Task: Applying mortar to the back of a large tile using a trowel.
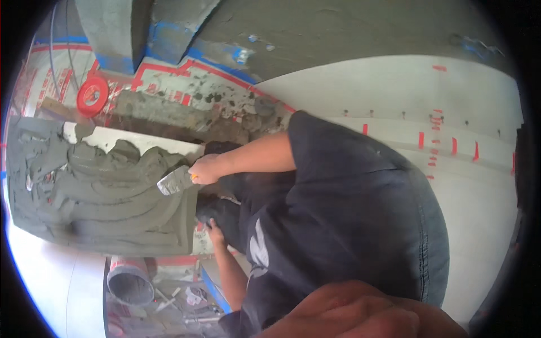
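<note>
My right hand (207,169) is closed around the handle of a putty knife (176,180), whose wide blade is smeared with grey mortar. The blade is at the right part of a large panel (160,141) covered in wet grey mortar (107,197). Curved strokes and thick lumps mark the mortar, and a white strip of the panel shows along its upper edge. My left hand (215,232) rests with its fingers stretched out on my dark trouser leg (222,217), beside the panel's right end. It holds nothing that I can see.
A mortar-stained bucket (131,281) is below the panel, near scattered small tools and scraps (180,298). Above it, a red lid (92,97) sits on floor covering with red print. Blue tape edges the grey wall (338,28). Red tape pieces mark a large white surface (473,112) behind me.
</note>
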Demonstrator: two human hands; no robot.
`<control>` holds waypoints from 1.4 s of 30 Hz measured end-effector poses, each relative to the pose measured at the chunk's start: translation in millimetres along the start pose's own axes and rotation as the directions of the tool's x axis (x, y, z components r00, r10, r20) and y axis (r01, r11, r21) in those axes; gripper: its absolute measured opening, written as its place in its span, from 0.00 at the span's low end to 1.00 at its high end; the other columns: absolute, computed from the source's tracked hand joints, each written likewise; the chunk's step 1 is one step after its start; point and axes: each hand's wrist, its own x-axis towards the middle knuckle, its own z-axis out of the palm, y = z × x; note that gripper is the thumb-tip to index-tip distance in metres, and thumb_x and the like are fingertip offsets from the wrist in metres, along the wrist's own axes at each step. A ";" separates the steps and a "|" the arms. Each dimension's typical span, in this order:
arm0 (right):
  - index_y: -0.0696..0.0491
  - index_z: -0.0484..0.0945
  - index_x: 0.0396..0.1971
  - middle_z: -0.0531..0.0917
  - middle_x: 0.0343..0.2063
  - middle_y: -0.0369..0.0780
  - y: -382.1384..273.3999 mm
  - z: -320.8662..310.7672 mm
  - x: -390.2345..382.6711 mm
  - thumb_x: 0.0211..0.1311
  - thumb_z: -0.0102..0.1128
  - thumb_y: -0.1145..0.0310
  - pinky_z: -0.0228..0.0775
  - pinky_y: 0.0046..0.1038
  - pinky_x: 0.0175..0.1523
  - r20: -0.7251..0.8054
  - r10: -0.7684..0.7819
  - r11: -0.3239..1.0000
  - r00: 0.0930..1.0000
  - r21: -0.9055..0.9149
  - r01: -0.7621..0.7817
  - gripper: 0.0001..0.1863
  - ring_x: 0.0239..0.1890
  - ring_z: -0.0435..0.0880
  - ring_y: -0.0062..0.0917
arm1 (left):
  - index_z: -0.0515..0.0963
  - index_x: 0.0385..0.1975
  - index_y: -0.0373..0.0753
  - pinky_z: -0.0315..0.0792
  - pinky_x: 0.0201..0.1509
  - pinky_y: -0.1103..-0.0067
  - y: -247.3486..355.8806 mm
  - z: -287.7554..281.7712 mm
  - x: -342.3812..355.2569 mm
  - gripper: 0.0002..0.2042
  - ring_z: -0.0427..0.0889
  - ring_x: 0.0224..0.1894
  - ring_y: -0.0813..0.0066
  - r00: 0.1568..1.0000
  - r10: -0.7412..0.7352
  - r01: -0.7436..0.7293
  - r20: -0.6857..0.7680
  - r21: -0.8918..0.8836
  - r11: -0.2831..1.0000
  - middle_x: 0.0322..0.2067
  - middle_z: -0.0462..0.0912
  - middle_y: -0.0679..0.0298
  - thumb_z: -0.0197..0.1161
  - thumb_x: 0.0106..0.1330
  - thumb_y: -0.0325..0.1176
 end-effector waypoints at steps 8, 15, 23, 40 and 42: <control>0.53 0.79 0.55 0.87 0.42 0.52 24.5 -128.4 7.2 0.70 0.51 0.54 0.76 0.51 0.52 0.095 0.073 0.916 0.993 -0.400 -0.029 0.22 0.46 0.86 0.51 | 0.56 0.76 0.41 0.57 0.77 0.55 168.7 75.2 -47.7 0.42 0.59 0.74 0.33 0.913 -0.377 0.398 -0.155 0.145 0.906 0.73 0.59 0.35 0.60 0.68 0.58; 0.48 0.67 0.70 0.86 0.36 0.50 -13.3 -193.4 81.1 0.73 0.52 0.53 0.80 0.49 0.44 0.122 -0.250 0.698 0.961 -0.665 0.265 0.29 0.39 0.86 0.50 | 0.54 0.77 0.40 0.58 0.77 0.56 168.2 98.1 -53.0 0.41 0.61 0.73 0.34 0.913 -0.396 0.374 -0.096 -0.188 0.908 0.72 0.57 0.31 0.61 0.69 0.54; 0.48 0.72 0.65 0.87 0.35 0.48 -58.9 -263.6 235.3 0.74 0.52 0.53 0.80 0.46 0.41 0.156 -0.434 0.406 0.887 -0.845 0.347 0.25 0.36 0.88 0.46 | 0.53 0.78 0.46 0.61 0.75 0.55 183.3 144.8 -41.8 0.40 0.63 0.73 0.36 0.854 -0.514 0.498 -0.076 -0.165 0.852 0.74 0.53 0.38 0.59 0.70 0.55; 0.56 0.82 0.42 0.83 0.31 0.38 -33.7 -260.5 263.2 0.72 0.53 0.44 0.73 0.39 0.32 0.148 0.027 0.992 0.989 -0.127 -0.008 0.27 0.32 0.81 0.25 | 0.56 0.77 0.55 0.64 0.72 0.52 218.9 125.7 -46.4 0.38 0.65 0.71 0.40 0.800 -0.596 0.581 -0.064 -0.163 0.798 0.74 0.55 0.46 0.61 0.69 0.56; 0.57 0.83 0.43 0.84 0.31 0.40 -14.5 -230.7 230.6 0.72 0.53 0.44 0.75 0.39 0.34 0.241 0.083 0.987 0.967 -0.154 -0.046 0.27 0.32 0.81 0.25 | 0.55 0.77 0.56 0.64 0.72 0.52 217.7 126.2 -49.6 0.38 0.66 0.71 0.40 0.780 -0.620 0.602 -0.083 -0.168 0.781 0.73 0.56 0.47 0.61 0.69 0.56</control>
